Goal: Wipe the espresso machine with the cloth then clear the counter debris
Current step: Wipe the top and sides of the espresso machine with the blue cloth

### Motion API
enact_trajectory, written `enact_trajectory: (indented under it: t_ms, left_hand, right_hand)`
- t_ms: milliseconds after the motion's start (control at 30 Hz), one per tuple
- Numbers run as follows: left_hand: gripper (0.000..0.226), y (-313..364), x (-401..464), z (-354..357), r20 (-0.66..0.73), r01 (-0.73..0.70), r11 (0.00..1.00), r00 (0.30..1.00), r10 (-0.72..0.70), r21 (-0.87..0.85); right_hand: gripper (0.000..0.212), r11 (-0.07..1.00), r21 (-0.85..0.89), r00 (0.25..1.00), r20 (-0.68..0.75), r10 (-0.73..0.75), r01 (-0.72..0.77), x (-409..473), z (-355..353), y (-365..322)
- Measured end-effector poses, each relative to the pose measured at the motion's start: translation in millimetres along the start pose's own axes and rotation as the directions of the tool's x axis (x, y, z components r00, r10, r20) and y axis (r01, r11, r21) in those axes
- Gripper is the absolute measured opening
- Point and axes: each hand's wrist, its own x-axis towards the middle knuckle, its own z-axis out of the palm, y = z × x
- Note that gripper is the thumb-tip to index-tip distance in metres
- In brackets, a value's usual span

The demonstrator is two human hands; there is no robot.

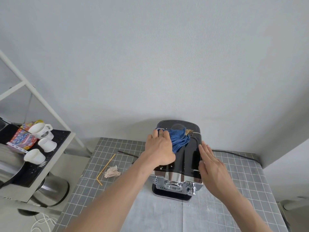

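On the grid-patterned tabletop point(234, 190), the glossy black machine point(184, 158) stands lengthwise away from the viewer, chrome front nearest, the left hand point(159, 148) pressing a bunched blue cloth point(179, 139) onto its top, the right hand point(212, 166) flat, fingers straight, against its right edge.

One head-worn wide-angle view looks forward and steeply down from above the tabletop point(234, 190), close over the coffee machine point(184, 158), with bare wall filling its upper half.
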Motion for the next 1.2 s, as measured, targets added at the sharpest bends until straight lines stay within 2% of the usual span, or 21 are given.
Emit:
enact_trajectory:
  t_ms: [233,500,667,833,1033,1200]
  left_hand:
    - [0.063,11,-27,14,-0.018,0.020,0.997,1.000,-0.019,0.072]
    - [0.068,1,3,-1,0.023,0.012,0.995,1.000,-0.015,0.095]
    - [0.072,10,8,-1,0.023,0.076,0.980,0.996,-0.081,0.183]
    - [0.068,17,-10,2,0.008,0.122,0.978,0.992,-0.125,0.171]
    - [0.064,33,-44,4,0.003,0.133,0.975,0.991,-0.135,0.176]
    - [0.065,23,-16,0,0.052,0.152,0.984,0.986,-0.157,0.089]
  right_hand:
    - [0.062,1.000,0.023,1.000,-0.008,-0.003,0.003,-1,0,0]
    - [0.062,0.999,0.053,1.000,0.007,0.009,-0.009,2,-3,-2]
    - [0.061,0.999,-0.029,1.000,0.000,0.023,-0.023,-4,-2,-5]
    - [0.059,0.998,-0.036,0.998,0.023,0.055,-0.054,-7,-4,-9]
    - [0.060,0.998,0.039,0.999,0.024,0.047,-0.048,-5,-2,-5]
    - [0.062,0.996,0.088,0.999,0.028,0.032,-0.035,-2,-3,-3]
